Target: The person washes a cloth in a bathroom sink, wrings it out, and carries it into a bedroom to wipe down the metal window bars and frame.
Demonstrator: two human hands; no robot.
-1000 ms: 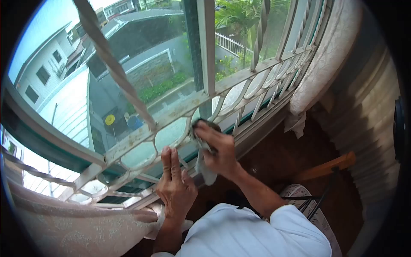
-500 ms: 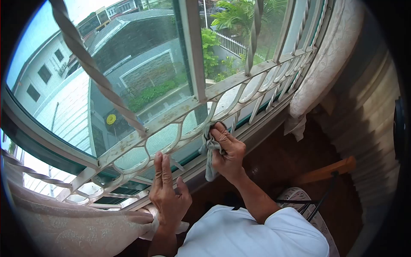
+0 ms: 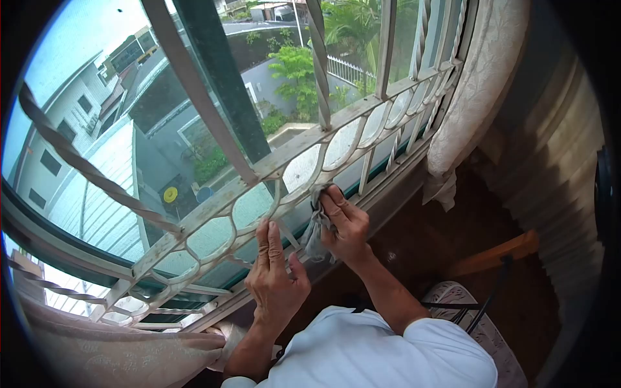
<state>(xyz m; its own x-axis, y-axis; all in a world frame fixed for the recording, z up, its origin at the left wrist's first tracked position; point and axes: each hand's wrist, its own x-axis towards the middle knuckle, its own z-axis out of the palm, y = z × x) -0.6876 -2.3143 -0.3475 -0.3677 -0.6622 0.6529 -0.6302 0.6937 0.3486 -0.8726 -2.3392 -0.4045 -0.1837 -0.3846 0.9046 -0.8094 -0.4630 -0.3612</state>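
Observation:
A crumpled grey cloth (image 3: 315, 234) is gripped in my right hand (image 3: 349, 227), pressed against the curved lower bars of a white metal window grille (image 3: 284, 169). Part of the cloth hangs down below my fingers. My left hand (image 3: 278, 279) is to the left, its first fingers stretched upward and the thumb apart. Those fingertips rest at the lower scrollwork of the grille, and nothing shows in that hand. The grille's paint has brownish stains along its horizontal bar.
Behind the grille are sliding glass panes (image 3: 213, 71). A pale curtain (image 3: 123, 346) is gathered at the lower left, another curtain (image 3: 482, 97) hangs at the right. A wooden bar (image 3: 495, 252) and a patterned padded surface (image 3: 482, 336) are at the lower right, above a dark floor.
Both hands have shifted right along the grille, the cloth moving with my right hand. My left hand has come closer to my right. The camera view has turned toward the right too.

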